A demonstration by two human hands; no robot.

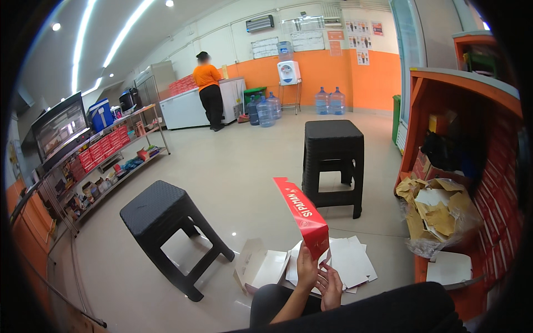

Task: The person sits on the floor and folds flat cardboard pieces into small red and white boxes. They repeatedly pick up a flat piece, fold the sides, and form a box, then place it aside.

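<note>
A red cardboard box (302, 213), partly folded, with white lettering on its side, rises at a slant above my lap. My left hand (306, 270) is closed around its near end, thumb up along the side. Just to the right, my right hand (331, 286) has its fingers bent against the lower edge of the same box. White flat cardboard sheets (351, 261) lie in a loose pile beyond my hands. Left of the pile is an opened box (267, 266) with its pale inside showing.
Black plastic stools stand at the left (155, 213) and ahead (333, 136). Right, an orange shelf (408, 144) holds torn brown paper in plastic (438, 208) and stacked red boxes (499, 222). A person (207, 83) stands at a white chest freezer (183, 111), near water bottles (266, 114).
</note>
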